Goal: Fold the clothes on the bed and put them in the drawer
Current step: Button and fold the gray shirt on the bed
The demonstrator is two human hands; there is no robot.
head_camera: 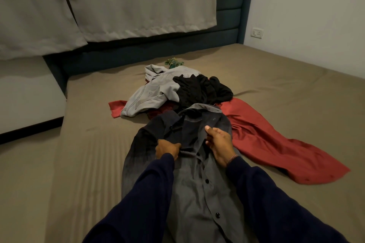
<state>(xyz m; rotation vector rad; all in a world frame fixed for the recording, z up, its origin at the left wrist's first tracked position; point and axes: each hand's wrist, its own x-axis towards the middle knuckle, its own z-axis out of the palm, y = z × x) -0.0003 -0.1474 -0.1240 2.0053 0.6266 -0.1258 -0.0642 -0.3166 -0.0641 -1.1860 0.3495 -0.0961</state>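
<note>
A dark grey button-up shirt (199, 189) lies spread lengthwise on the bed (88, 163), collar pointing away from me. My left hand (166, 149) grips the left front edge of the shirt near the chest. My right hand (218, 143) pinches the right front panel, thumb up on the cloth. Beyond the shirt lies a pile: a light grey garment (152, 90), a black garment (201, 89) and a red garment (272, 140) stretching out to the right. No drawer is in view.
A small green item (173, 62) lies behind the pile. A dark blue headboard (229, 17) and grey curtains (122, 2) stand at the back. A wall socket (257, 32) is at the right. The bed's left edge drops beside a white wall.
</note>
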